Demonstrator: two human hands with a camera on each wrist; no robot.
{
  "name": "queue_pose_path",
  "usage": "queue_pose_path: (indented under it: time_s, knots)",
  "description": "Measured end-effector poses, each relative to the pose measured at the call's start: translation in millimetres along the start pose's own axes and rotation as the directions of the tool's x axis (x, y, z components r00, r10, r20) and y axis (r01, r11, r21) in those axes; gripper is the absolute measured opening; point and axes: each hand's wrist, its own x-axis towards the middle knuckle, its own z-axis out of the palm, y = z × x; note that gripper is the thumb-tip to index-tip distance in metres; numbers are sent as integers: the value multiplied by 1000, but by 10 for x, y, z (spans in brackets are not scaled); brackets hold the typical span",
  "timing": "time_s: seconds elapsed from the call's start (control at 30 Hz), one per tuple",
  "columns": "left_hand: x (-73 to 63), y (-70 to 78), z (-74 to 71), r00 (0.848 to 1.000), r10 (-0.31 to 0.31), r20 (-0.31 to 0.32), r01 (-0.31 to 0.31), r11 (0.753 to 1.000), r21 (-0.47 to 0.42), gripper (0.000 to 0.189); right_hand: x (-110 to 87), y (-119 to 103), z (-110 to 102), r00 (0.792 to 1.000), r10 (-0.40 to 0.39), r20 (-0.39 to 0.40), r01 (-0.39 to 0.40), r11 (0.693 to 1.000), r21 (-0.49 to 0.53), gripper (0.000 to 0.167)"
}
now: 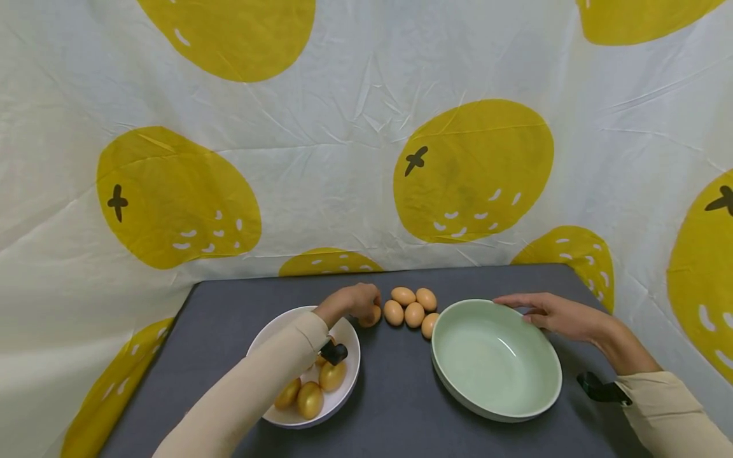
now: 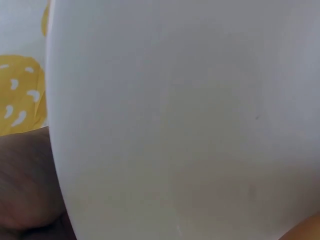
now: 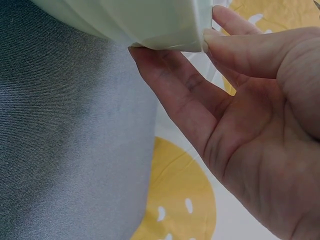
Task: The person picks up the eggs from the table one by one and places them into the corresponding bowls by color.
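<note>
My left hand [image 1: 361, 300] reaches across the white bowl [image 1: 350, 394], its fingers curled over a brown egg [image 1: 371, 317] just beyond the rim; part of the egg shows below the fingers. Several shiny gold eggs [image 1: 310, 400] lie inside that bowl, partly covered by my left forearm. At the far right side of a pale green bowl [image 1: 492, 362], my right hand [image 1: 558, 313] holds the rim. In the right wrist view the thumb [image 3: 250, 52] presses the bowl's edge while fingers reach under its wall. The green bowl's inside is bare.
Several more brown eggs [image 1: 414, 314] are grouped between the two bowls, toward the back; one touches or overlaps the green bowl's left rim in the head view. A dark grey table [image 1: 395, 394] carries everything. Behind it hangs a white curtain [image 1: 332, 191] with yellow fruit prints.
</note>
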Motion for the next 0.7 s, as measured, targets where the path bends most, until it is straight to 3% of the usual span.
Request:
queue_pose_path:
  time_s: [0.27,0.43,0.7]
  knots:
    - [-83,-94,-95,999,14,-45,-17,997,-72,43,-2,1,7,1000,14,-9,-14,1000,2,53]
    - [-199,-177,-202,995,40,-87,-55,982,-179,43,2,-8,-2,1000,2,4,-2,1000,9,52]
    - [-337,-286,-319,982,86,-167,-129,954,-271,44,4,-22,-2,1000,13,-5,-13,1000,-5,52]
